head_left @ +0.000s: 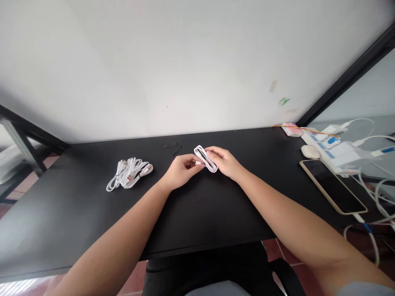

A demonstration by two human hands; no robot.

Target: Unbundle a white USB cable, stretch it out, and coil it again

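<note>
Over the middle of the black table (197, 213), both hands hold one coiled white cable (206, 159). My right hand (224, 161) wraps its fingers round the coil from the right. My left hand (181, 169) pinches the cable's plug end at the coil's left side. A loose pile of several white cables (128, 173) with red-marked plugs lies on the table to the left, a hand's width away from my left hand.
A thin black twist tie (174, 146) lies near the wall. At the right edge are a phone (333, 186) on a charging lead, a white power strip (333, 148) with plugs, a small white round object (310, 151) and a pink item (291, 129).
</note>
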